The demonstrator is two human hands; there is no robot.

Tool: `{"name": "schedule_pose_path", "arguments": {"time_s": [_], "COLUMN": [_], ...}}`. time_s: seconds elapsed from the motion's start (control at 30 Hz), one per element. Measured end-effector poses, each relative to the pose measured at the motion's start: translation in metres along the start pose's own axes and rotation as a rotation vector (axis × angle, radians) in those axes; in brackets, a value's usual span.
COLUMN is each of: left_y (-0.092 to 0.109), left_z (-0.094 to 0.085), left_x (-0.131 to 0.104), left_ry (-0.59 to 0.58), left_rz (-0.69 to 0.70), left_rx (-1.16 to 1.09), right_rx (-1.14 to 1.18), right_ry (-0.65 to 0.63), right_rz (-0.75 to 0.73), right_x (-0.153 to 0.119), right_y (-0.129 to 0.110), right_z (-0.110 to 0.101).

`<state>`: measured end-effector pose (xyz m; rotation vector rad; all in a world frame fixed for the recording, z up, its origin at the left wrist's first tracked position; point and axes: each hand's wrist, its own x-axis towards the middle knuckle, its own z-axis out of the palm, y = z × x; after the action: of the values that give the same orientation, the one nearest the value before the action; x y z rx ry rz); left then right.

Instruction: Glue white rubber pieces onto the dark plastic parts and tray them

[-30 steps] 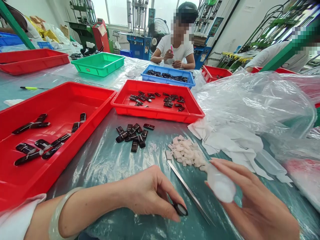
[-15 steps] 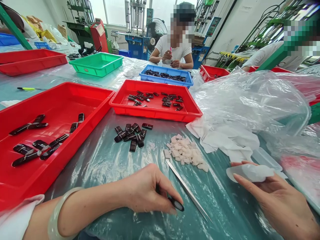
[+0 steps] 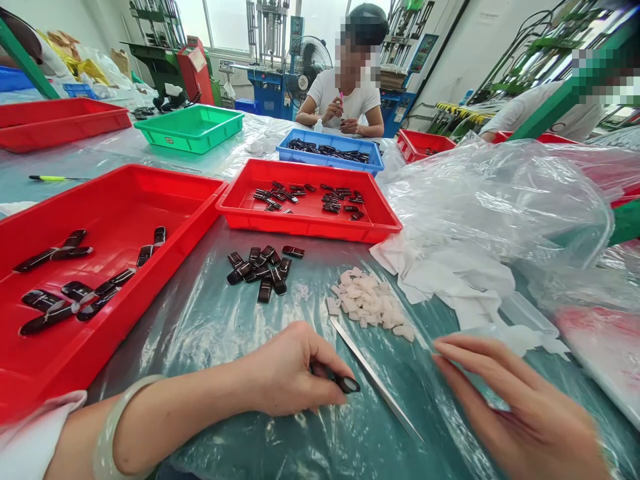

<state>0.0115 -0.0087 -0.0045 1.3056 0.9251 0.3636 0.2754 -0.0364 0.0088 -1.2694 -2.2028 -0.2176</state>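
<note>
My left hand point(image 3: 300, 373) pinches a small black plastic piece point(image 3: 349, 385) with a pale oval at its end. The rest of that piece is hidden by my fingers. To its right lie metal tweezers point(image 3: 375, 380), pointing towards me. Farther right, my right hand point(image 3: 525, 407) has its fingers stretched out, with a gap above the thumb and nothing visible in it. Just behind its fingers a translucent bottle point(image 3: 520, 339) lies on the plastic-covered table. Beyond the tweezers is a heap of whitish flat pieces point(image 3: 367, 299). Left of that heap, several black pieces point(image 3: 264, 273) are piled.
Black pieces lie in a red tray point(image 3: 175, 233) at left and another red tray point(image 3: 310, 227) ahead. White tissues point(image 3: 450, 273) and clear plastic bags point(image 3: 500, 193) cover the right side. Farther back are a green tray point(image 3: 193, 137), a blue tray point(image 3: 330, 160) and a seated person point(image 3: 345, 100).
My right hand has let go of the translucent bottle, which now lies on the table, and has moved slightly left. My left hand keeps the black piece, raised slightly.
</note>
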Motion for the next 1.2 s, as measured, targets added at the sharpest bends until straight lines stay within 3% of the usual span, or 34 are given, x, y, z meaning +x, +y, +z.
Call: {"name": "schedule_pose_path", "arguments": {"time_s": [0.1, 0.23, 0.6, 0.77, 0.97, 1.2], "left_y": [0.0, -0.002, -0.005, -0.006, -0.001, -0.001], "left_z": [0.0, 0.0, 0.0, 0.0, 0.0, 0.0], "left_x": [0.001, 0.002, 0.002, 0.002, 0.003, 0.002], "left_ry": [0.015, 0.023, 0.014, 0.016, 0.011, 0.009], "left_rz": [0.0, 0.005, 0.029, 0.026, 0.008, 0.01], "left_rx": [-0.016, -0.028, -0.062, -0.048, -0.05, -0.052], "right_rx": [-0.074, -0.147, -0.134, 0.007, 0.154, 0.487], "right_ry": [-0.107, -0.133, -0.143, -0.086, -0.106, -0.17], "right_rz": [-0.175, -0.226, -0.254, -0.138, -0.067, 0.041], "right_x": [0.02, 0.029, 0.027, 0.021, 0.024, 0.041], "right_y": [-0.005, 0.004, 0.001, -0.013, -0.016, -0.029], "right_z": [0.019, 0.035, 0.031, 0.027, 0.025, 0.013]}}
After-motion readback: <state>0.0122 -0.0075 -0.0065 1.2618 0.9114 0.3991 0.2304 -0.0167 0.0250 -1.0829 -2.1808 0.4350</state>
